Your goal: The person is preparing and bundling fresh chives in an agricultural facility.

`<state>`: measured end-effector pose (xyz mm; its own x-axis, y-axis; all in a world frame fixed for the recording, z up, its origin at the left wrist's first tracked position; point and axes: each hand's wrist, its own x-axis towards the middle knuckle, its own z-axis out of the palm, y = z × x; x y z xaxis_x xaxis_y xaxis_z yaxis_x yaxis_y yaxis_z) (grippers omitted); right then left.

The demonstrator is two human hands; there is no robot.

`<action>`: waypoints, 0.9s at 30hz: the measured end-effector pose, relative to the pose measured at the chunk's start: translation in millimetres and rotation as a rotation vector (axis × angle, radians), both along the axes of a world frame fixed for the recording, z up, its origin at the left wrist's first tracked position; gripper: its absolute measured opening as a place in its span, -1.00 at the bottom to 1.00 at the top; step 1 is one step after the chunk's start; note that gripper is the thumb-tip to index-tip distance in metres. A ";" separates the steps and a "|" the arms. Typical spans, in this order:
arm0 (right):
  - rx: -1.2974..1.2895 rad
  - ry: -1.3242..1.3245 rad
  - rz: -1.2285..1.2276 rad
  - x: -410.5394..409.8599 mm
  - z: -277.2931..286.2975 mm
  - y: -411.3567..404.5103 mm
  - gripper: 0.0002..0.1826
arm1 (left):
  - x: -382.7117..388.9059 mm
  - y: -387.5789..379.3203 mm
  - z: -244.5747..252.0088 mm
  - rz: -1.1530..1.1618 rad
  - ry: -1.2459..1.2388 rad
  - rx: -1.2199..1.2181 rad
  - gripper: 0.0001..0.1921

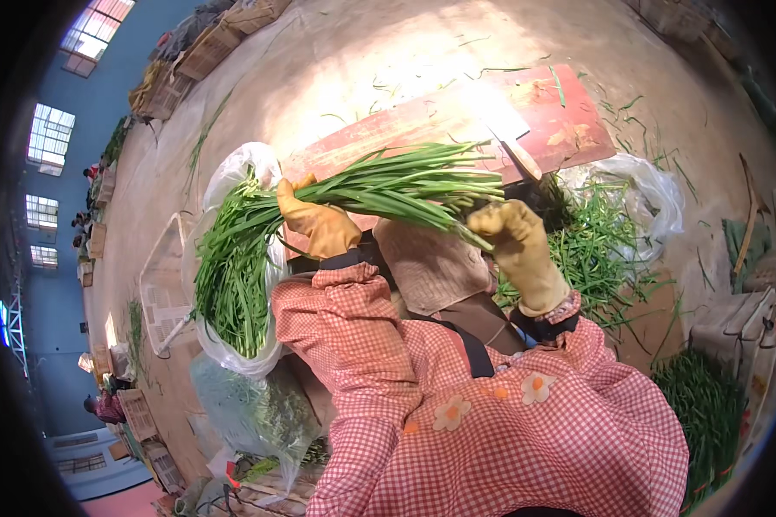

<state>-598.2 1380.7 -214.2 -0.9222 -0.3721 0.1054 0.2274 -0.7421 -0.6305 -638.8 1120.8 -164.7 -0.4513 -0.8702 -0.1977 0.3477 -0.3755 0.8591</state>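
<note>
My left hand (318,220), in an orange-yellow rubber glove, holds a bundle of long green stalks, likely garlic chives (394,187). The bundle lies nearly level, with its pale cut ends to the right. My right hand (514,242), in a dull yellow glove, has its fingers curled right beside those ends. Whether it pinches a stalk is hidden. Beyond the bundle, a knife with a wooden handle (522,158) rests on a worn red board (355,139); glare washes out much of its blade. Left of my left hand, a white plastic bag (239,365) is filled with greens (233,278).
Loose trimmings (588,245) heap at a clear plastic bag (663,200) on the right. A plastic crate (165,284) stands left, near a translucent bag of greens (252,407). More greens (701,407) lie at lower right. People and crates (139,413) line the far left wall.
</note>
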 end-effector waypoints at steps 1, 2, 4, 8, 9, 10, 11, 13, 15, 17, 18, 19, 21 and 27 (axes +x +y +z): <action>-0.341 0.011 0.112 -3.6 0.4 4.8 -0.76 | 0.8 -3.7 1.6 0.045 -0.004 -0.009 -0.52; -0.082 -0.108 0.000 5.8 5.4 17.5 -0.74 | 2.0 -7.9 4.3 0.073 -0.018 0.022 -0.54; 0.012 0.004 -0.014 12.9 23.8 42.5 -0.77 | 3.6 -9.4 6.7 0.079 0.025 0.042 -0.57; 0.651 0.168 0.096 8.4 44.1 103.2 -0.78 | 16.6 2.1 32.6 0.062 0.050 0.115 -0.66; 0.649 0.171 0.108 5.3 50.0 99.5 -0.78 | 20.7 1.4 33.0 0.045 0.026 0.118 -0.68; 1.150 0.689 -0.220 -0.5 54.7 90.6 -0.73 | 24.1 1.5 33.8 0.017 0.037 0.129 -0.71; 1.604 1.229 -0.582 -4.7 60.9 79.7 -0.68 | 29.2 1.1 36.6 0.027 0.031 0.128 -0.71; 1.359 1.143 -0.417 -5.4 92.9 50.2 -0.61 | 38.2 2.6 44.3 -0.060 -0.037 0.172 -0.73; 1.394 1.374 -0.257 -1.0 95.9 17.7 -0.59 | 47.9 2.0 39.3 -0.097 -0.084 0.198 -0.74; 1.433 1.595 -0.158 -6.0 61.3 -16.0 -0.65 | 58.0 -8.1 14.5 -0.056 -0.152 0.067 -0.64; 1.440 1.588 -0.143 -9.9 47.8 -24.2 -0.65 | 61.0 -7.9 5.3 -0.111 -0.098 0.124 -0.68; 1.346 1.656 -0.137 -13.0 35.9 -34.7 -0.68 | 69.0 -11.9 -6.8 -0.097 -0.108 0.129 -0.68; 1.244 1.721 -0.117 -13.6 10.5 -53.3 -0.70 | 86.2 -22.6 -44.5 -0.249 0.148 0.100 -0.64; 1.104 1.816 -0.325 -37.0 -12.8 -99.1 -0.76 | 100.0 -44.1 -77.9 -0.319 0.261 0.088 -0.72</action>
<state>-635.2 1281.7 -227.0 -0.1063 -0.7752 0.6227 -0.9936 0.1062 -0.0374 -538.9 1076.7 -242.7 -0.7401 -0.6637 -0.1082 0.4041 -0.5676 0.7173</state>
